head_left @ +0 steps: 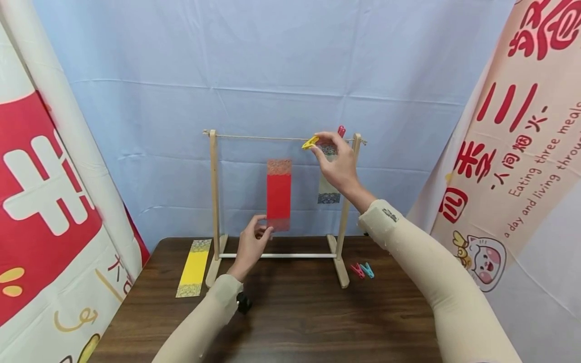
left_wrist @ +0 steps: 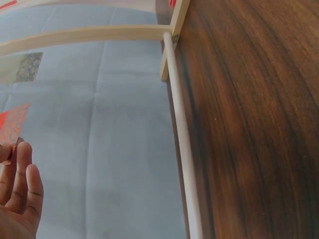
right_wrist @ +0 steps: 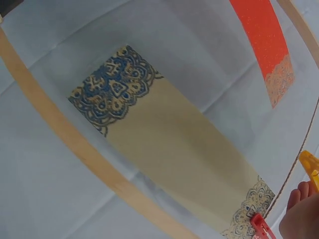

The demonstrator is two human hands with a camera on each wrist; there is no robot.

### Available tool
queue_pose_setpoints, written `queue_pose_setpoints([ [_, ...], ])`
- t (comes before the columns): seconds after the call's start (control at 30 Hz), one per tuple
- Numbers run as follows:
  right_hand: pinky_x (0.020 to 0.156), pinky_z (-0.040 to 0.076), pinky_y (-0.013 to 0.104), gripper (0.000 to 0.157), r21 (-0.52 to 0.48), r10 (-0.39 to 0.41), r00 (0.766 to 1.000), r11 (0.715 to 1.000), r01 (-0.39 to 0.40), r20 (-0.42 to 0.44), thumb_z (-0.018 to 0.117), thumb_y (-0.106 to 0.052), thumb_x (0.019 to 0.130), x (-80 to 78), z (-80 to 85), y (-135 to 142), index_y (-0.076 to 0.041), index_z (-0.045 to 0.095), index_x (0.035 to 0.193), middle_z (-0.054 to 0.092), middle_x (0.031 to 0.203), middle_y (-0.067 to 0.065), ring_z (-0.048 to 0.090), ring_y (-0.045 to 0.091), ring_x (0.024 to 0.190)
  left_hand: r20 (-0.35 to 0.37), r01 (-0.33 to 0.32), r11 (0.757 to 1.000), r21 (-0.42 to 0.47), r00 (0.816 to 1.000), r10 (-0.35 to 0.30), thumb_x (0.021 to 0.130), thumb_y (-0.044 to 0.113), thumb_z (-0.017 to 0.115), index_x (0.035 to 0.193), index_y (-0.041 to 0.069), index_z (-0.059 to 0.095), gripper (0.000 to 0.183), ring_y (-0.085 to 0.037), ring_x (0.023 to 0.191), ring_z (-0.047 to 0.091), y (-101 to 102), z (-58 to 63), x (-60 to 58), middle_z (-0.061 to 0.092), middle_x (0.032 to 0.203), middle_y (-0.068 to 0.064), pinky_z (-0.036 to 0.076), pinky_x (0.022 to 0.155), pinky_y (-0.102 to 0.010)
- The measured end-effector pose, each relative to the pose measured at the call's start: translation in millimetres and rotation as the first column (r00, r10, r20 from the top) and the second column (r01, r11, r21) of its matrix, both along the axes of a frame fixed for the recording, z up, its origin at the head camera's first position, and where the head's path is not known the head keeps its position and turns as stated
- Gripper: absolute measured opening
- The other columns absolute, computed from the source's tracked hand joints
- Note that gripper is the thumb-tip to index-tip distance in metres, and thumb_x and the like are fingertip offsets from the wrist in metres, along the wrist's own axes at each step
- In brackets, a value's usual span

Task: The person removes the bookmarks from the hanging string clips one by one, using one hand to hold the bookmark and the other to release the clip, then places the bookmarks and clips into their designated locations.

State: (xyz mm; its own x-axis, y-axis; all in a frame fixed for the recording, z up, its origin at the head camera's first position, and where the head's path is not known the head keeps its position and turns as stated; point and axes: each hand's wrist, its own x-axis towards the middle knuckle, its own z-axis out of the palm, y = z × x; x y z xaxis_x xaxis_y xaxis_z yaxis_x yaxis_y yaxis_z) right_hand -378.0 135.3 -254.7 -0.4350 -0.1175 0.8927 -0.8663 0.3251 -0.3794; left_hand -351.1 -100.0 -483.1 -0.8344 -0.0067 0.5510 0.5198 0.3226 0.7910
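My left hand (head_left: 252,242) pinches a red paper strip (head_left: 279,195) with patterned ends by its lower left corner, holding it upright below the string (head_left: 258,137). In the left wrist view, thumb and fingertips meet on the strip's patterned corner. Up at the string, my right hand (head_left: 338,164) pinches a yellow clothespin (head_left: 310,143). Behind that hand a cream strip (right_wrist: 174,144) with blue patterned ends hangs from the string by a red clothespin (right_wrist: 261,226). The red strip's top edge is apart from the string.
A wooden frame (head_left: 214,196) with a white lower bar (head_left: 281,255) stands on the dark wooden table (head_left: 308,322). A yellow strip (head_left: 193,268) lies to its left. Pink (head_left: 357,270) and blue (head_left: 367,270) clothespins lie to its right. Pale blue cloth (head_left: 281,60) hangs behind.
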Motion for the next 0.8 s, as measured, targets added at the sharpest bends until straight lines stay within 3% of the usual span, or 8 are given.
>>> queue_pose_setpoints([
  [0.1, 0.103, 0.051, 0.064, 0.031, 0.010, 0.002, 1.000, 1.000, -0.002, 0.026, 0.074, 0.010, 0.096, 11.3, 0.0, -1, 0.015, 0.065, 0.126, 0.068, 0.117, 0.032, 0.066, 0.048, 0.108, 0.006, -0.011, 1.000, 0.005, 1.000, 0.011, 0.103, 0.011, 0.075, 0.135, 0.008, 0.064, 0.034, -0.020, 0.073, 0.075, -1, -3.4, 1.9, 0.078, 0.095, -0.011, 0.061, 0.071, -0.034],
  [0.23, 0.104, 0.053, 0.060, 0.031, 0.023, 0.021, 0.999, 1.000, -0.022, 0.030, 0.073, 0.009, 0.097, 18.1, -1.6, 0, 0.013, 0.064, 0.127, 0.068, 0.118, 0.030, 0.067, 0.045, 0.108, 0.014, -0.008, 1.000, 0.021, 1.000, 0.007, 0.103, 0.011, 0.075, 0.135, 0.008, 0.064, 0.034, -0.021, 0.073, 0.075, -3, -7.2, 3.7, 0.078, 0.096, -0.014, 0.060, 0.070, -0.040],
  [0.37, 0.103, 0.053, 0.060, 0.033, 0.031, 0.072, 0.997, 0.997, -0.072, 0.025, 0.074, 0.008, 0.098, 6.4, -11.9, 7, 0.011, 0.065, 0.129, 0.068, 0.121, 0.027, 0.068, 0.042, 0.109, 0.022, -0.021, 1.000, 0.022, 1.000, 0.021, 0.103, 0.011, 0.075, 0.134, 0.007, 0.064, 0.034, -0.024, 0.077, 0.076, -5, -10.8, 4.0, 0.078, 0.096, -0.017, 0.059, 0.070, -0.033],
  [0.47, 0.104, 0.052, 0.061, 0.034, 0.039, 0.098, 0.994, 0.994, -0.099, 0.038, 0.073, 0.008, 0.098, 8.3, -16.6, 10, 0.012, 0.064, 0.130, 0.068, 0.122, 0.027, 0.067, 0.043, 0.111, 0.022, -0.051, 0.999, 0.019, 0.998, 0.051, 0.102, 0.011, 0.076, 0.132, 0.007, 0.065, 0.033, -0.023, 0.079, 0.076, -6, -13.4, 4.9, 0.079, 0.094, -0.014, 0.056, 0.071, -0.024],
  [0.6, 0.105, 0.052, 0.061, 0.034, 0.043, 0.109, 0.993, 0.993, -0.111, 0.047, 0.071, 0.011, 0.097, 22.0, -17.6, 9, 0.015, 0.062, 0.130, 0.067, 0.120, 0.031, 0.066, 0.047, 0.110, 0.028, -0.070, 0.997, 0.015, 0.997, 0.069, 0.102, 0.011, 0.077, 0.132, 0.008, 0.065, 0.033, -0.023, 0.082, 0.076, -7, -16.5, 7.1, 0.079, 0.093, -0.009, 0.057, 0.073, -0.025],
  [0.8, 0.105, 0.052, 0.059, 0.034, 0.038, 0.113, 0.992, 0.993, -0.115, 0.054, 0.071, 0.012, 0.097, 21.3, -26.9, 11, 0.015, 0.062, 0.130, 0.067, 0.119, 0.031, 0.066, 0.046, 0.110, 0.035, -0.078, 0.997, 0.023, 0.996, 0.078, 0.102, 0.012, 0.077, 0.133, 0.009, 0.065, 0.033, -0.031, 0.087, 0.078, -10, -22.0, 9.0, 0.080, 0.095, -0.007, 0.057, 0.075, -0.025],
])
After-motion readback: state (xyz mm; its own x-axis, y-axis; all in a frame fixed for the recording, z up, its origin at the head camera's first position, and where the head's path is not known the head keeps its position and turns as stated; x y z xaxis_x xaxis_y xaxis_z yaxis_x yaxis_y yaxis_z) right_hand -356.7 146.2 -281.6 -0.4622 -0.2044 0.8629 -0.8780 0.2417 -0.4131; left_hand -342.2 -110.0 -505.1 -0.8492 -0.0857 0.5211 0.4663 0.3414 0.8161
